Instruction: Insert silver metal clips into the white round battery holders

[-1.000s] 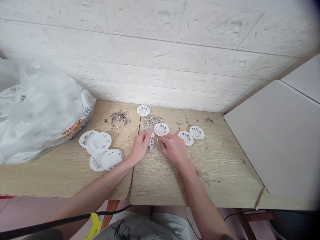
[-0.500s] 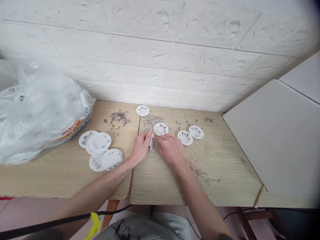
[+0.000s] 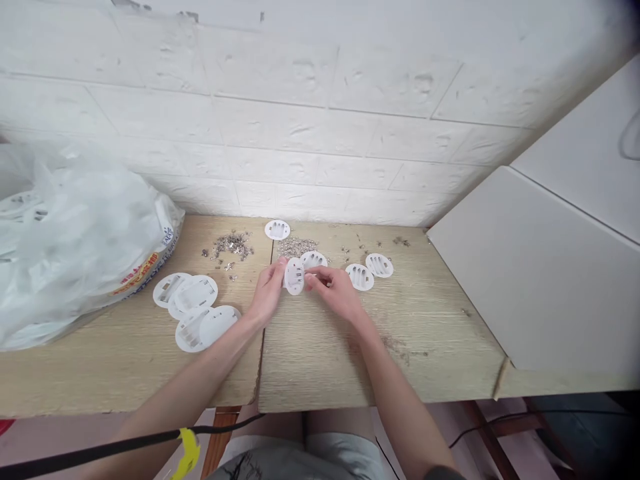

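My left hand (image 3: 269, 293) grips a round white plastic disc (image 3: 294, 277) by its left edge, thumb on top. The disc is tilted up, its slotted face with small metal contacts toward me. At its right edge are the pinched fingers of my right hand (image 3: 336, 290); whatever sits between them is too small to make out. Just behind the held disc lies another white disc (image 3: 314, 258), partly covered by it. Small shiny metal pieces (image 3: 297, 247) are spread beyond my hands. To the right, two similar discs (image 3: 360, 277) lie with their slots facing up.
Several overlapping white discs (image 3: 197, 293) lie on the left of the wooden table (image 3: 320, 363). A darker metal heap (image 3: 235, 247) and a single disc (image 3: 277, 230) are near the wall. A bulky plastic bag (image 3: 85, 247) stands left; a large white panel (image 3: 500, 273) is right.
The held disc has turned from edge-on to showing its slotted face. My right-hand fingers stay at its right side. The whole view has shifted slightly.
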Demonstrator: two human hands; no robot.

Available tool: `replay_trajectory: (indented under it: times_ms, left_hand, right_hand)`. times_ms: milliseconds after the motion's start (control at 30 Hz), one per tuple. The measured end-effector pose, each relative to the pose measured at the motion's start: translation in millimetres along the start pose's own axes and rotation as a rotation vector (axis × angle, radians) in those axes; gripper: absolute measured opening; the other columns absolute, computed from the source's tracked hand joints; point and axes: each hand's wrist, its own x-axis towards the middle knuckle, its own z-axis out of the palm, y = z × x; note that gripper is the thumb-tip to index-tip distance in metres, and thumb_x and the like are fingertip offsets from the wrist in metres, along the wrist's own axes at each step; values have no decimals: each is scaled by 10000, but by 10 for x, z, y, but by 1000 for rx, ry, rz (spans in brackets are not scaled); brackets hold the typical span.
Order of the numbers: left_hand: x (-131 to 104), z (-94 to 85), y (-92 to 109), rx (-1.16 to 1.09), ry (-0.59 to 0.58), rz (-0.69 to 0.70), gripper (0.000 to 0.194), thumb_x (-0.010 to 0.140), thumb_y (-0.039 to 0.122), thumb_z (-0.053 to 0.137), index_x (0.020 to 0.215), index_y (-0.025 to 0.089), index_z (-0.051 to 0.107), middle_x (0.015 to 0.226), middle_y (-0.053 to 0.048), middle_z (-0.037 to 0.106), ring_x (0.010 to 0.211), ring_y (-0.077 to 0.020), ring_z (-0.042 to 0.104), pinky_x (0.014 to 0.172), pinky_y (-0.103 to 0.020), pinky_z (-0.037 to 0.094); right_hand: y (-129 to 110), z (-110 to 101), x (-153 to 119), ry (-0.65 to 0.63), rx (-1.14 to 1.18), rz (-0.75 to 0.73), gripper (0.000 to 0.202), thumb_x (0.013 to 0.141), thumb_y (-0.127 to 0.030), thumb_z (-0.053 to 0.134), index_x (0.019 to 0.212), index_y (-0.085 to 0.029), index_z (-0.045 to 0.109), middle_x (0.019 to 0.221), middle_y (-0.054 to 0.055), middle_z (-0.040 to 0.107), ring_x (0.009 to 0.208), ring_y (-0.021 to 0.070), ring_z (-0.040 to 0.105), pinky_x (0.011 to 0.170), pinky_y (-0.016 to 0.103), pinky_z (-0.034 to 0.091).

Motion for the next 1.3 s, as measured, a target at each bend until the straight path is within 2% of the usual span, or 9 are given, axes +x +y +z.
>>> replay_trajectory:
  times_ms: [100,300,400,500,667,800,900,1033,1300]
  left_hand:
    - [18,-11,21,-46,-73,28,397,776,517,561,920,159,654,852,-33,668,787,-150,585,713,-254,465]
    - [14,-67,147,37,-184,44,436,807,516,504,958,133,648,920,-82,675,838,-192,611,717,-298,493]
    - [-83,-116,219,271,-273,195,283,771,394,598,910,149,626,918,-62,657,820,-172,603,733,-292,491]
    - [-240,-171,261,521,-273,437,153,792,286,579,891,170,590,886,-38,631,804,-150,590,747,-291,488]
    - [-485,-272,311,857,-294,841,112,862,165,466,936,194,545,876,-33,606,833,-140,573,738,-277,474]
    - [-589,-319,322,921,-320,969,130,865,127,457,939,199,536,911,-40,616,875,-138,581,753,-263,473]
    - [-613,-303,325,961,-336,889,131,877,155,440,959,200,532,937,-43,596,844,-133,575,726,-257,466]
    - [-595,-219,349,1138,-396,631,113,854,206,446,902,194,549,928,-43,564,780,-146,550,648,-266,434]
    - [-473,-86,298,1226,-809,330,71,655,142,523,657,192,574,652,-13,577,719,-183,537,664,-280,391]
  right_hand:
    - [29,49,39,26,193,35,377,776,-424,578,1013,-139,647,679,21,673,586,128,532,578,247,390]
    - [30,73,22,226,386,19,272,714,-419,636,723,-150,602,656,0,590,598,118,504,589,250,400]
    - [-84,77,-184,366,260,-60,237,782,-394,589,748,-160,601,690,3,581,631,121,499,600,249,403]
    - [-221,134,-460,438,53,-190,180,846,-328,541,835,-174,633,759,21,592,654,120,509,590,242,412]
    - [-306,295,-783,468,-123,-439,176,882,-202,502,956,-188,661,780,42,595,651,109,543,571,226,442]
    - [-304,329,-915,470,-176,-539,234,869,-141,503,1039,-198,653,790,52,616,702,120,577,586,228,467]
    - [-319,259,-1020,453,-175,-511,256,863,-126,500,1050,-213,652,831,50,617,703,114,579,577,224,468]
    - [-273,124,-1192,447,-137,-373,221,863,-138,509,1000,-205,669,856,45,596,649,96,541,529,210,441]
    - [15,-110,-1526,401,-129,-138,195,876,-236,505,940,-211,687,926,69,612,651,124,540,472,233,410]
